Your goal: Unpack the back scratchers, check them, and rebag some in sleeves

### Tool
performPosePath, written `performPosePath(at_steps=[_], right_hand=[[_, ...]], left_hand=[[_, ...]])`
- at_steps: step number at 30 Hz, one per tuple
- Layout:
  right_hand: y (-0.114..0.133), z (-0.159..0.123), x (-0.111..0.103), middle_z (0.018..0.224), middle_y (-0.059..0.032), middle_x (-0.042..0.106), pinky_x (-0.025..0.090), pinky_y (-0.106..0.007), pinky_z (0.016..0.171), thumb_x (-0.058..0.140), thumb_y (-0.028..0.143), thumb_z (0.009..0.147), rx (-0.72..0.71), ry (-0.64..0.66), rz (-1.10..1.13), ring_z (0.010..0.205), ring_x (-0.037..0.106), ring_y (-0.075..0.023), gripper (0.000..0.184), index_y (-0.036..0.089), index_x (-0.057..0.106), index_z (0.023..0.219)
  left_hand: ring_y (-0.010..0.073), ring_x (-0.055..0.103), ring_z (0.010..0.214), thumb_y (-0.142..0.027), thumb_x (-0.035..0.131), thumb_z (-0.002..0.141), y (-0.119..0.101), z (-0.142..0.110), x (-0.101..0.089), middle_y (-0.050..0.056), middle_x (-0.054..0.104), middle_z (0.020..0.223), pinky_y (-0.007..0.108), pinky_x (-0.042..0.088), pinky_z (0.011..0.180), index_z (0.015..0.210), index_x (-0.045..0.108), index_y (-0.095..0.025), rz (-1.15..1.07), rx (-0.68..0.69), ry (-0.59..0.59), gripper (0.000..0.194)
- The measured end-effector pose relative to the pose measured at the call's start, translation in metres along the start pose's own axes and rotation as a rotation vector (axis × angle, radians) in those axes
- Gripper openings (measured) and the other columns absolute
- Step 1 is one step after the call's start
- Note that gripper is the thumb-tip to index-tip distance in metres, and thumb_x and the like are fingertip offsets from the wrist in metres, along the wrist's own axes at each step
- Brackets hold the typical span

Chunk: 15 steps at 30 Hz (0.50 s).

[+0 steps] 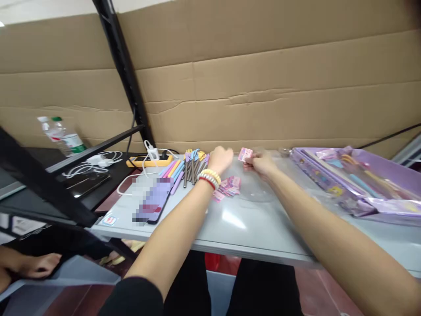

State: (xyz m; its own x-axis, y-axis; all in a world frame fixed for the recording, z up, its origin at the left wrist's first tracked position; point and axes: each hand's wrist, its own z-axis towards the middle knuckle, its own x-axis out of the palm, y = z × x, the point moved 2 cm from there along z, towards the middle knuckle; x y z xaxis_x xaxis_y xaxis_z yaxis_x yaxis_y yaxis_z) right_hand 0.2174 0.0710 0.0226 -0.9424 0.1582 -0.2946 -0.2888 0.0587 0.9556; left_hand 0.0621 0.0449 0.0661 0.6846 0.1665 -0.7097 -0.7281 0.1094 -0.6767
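**Small pink card sits between two hands, and the right hand has it**

Head view, and here's the action: the right hand point(263, 163) pinches the pink card point(245, 154) at its lower right corner, face showing, just above the table point(237, 224) toward the cardboard wall point(230, 70). The left hand point(221, 159), bracelets point(210, 176) at its wrist, is curled just to the card's left, with a narrow gap and no touch! Its fingertips are turned away and blurred, so I can't tell whether they pinch anything.

That gap is the relation to watch: card to the right of the left hand, nearly level with it, and the right hand nearer because it's in contact. Long axis? The card looks close to square and slightly tilted, so no call there.

Below the gap, a loose pile of pink cards point(229, 188) lies nearest the left wrist. Clear plastic point(259, 188) spreads under the right hand. Left of the left hand, a bunch of hand-topped sticks point(194, 169) lies beside pastel tubes point(176, 169); way out right, well apart, there's the purple tray point(388, 169).
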Motion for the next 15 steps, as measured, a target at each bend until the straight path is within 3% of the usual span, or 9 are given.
performPosePath(at_steps=[3,7,12,15], right_hand=[[-0.014,0.01,0.029,0.056,-0.0014,0.057,0.049,-0.024,0.058,0.054,0.005,0.076,0.032,0.005,-0.027,0.053,0.056,-0.0108,0.015,0.016,0.05,0.068],[-0.024,0.011,0.013,0.055,-0.0031,0.057,0.043,-0.025,0.057,0.056,0.009,0.073,-0.033,-0.045,-0.356,0.051,0.054,-0.0126,0.009,0.015,0.053,0.068],[-0.016,0.003,-0.028,0.059,-0.0071,0.059,0.039,-0.029,0.059,0.058,0.01,0.069,-0.117,-0.119,-0.624,0.061,0.057,-0.0185,0.005,0.014,0.059,0.07],[-0.005,-0.007,-0.025,0.064,-0.0069,0.063,0.04,-0.028,0.057,0.059,0.012,0.068,-0.114,-0.161,-0.637,0.059,0.058,-0.0178,0.011,0.013,0.063,0.078]], left_hand=[[0.0194,0.061,0.1,-0.027,0.039,0.086,0.029,-0.052,-0.016,0.011,0.067,0.107,0.028,0.045,0.087,0.104,0.059,-0.015,0.11,0.263,0.031,0.029],[0.0226,0.056,0.108,-0.029,0.035,0.09,0.057,-0.102,-0.017,0.011,0.064,0.11,0.034,0.04,0.096,0.11,0.058,-0.014,0.381,0.583,0.172,0.033],[0.027,0.052,0.111,-0.037,0.036,0.09,0.068,-0.102,-0.013,0.013,0.059,0.117,0.04,0.04,0.096,0.122,0.053,-0.015,0.515,0.658,0.218,0.043],[0.0293,0.053,0.111,-0.04,0.036,0.089,0.065,-0.084,-0.003,0.015,0.059,0.115,0.042,0.042,0.094,0.118,0.056,-0.014,0.522,0.598,0.232,0.044]])
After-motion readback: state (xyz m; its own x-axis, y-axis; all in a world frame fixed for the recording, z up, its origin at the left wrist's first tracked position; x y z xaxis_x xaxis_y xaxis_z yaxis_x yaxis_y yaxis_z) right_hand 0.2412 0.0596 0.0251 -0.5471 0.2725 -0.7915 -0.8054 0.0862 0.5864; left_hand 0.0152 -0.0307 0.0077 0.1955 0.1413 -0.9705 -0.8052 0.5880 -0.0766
